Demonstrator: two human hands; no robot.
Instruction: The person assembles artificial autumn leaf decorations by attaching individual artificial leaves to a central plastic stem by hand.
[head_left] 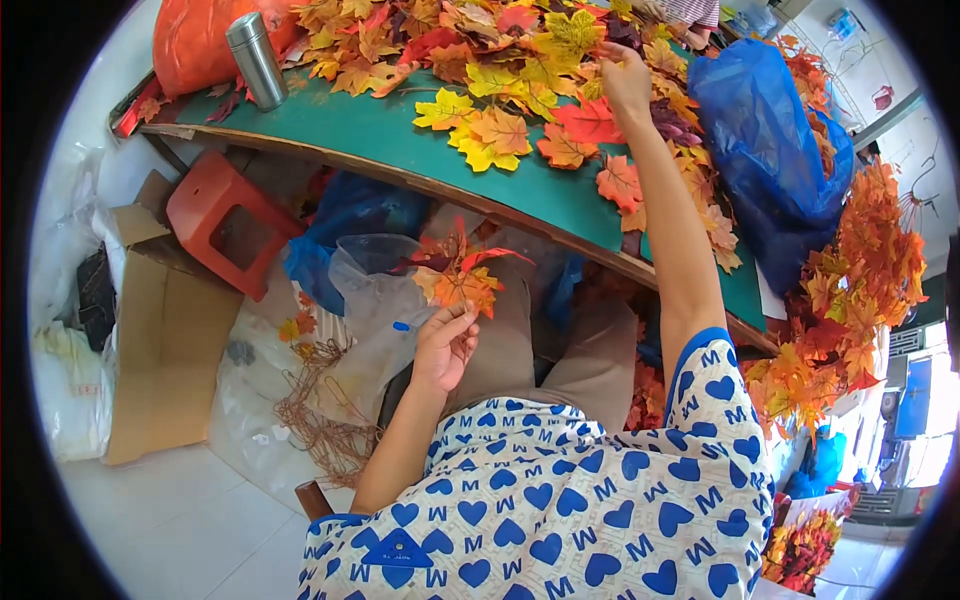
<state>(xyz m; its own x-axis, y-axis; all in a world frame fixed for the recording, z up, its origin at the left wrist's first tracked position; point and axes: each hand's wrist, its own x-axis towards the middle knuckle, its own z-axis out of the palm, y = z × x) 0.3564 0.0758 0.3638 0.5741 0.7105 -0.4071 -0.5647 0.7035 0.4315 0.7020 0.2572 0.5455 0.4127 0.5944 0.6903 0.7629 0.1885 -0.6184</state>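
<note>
The orange-red artificial maple-leaf cluster (462, 288) is pinched low by the left hand (446, 347), probably to spare its leaves; what the right hand (627, 85) grips is unclear.

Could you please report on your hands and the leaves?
Left hand pinching small red-and-orange lobed leaf cluster. Right hand at multicoloured leaf pile on green tabletop, grip unclear. Cylindrical silver metal flask stands left, clear of both hands.
</note>
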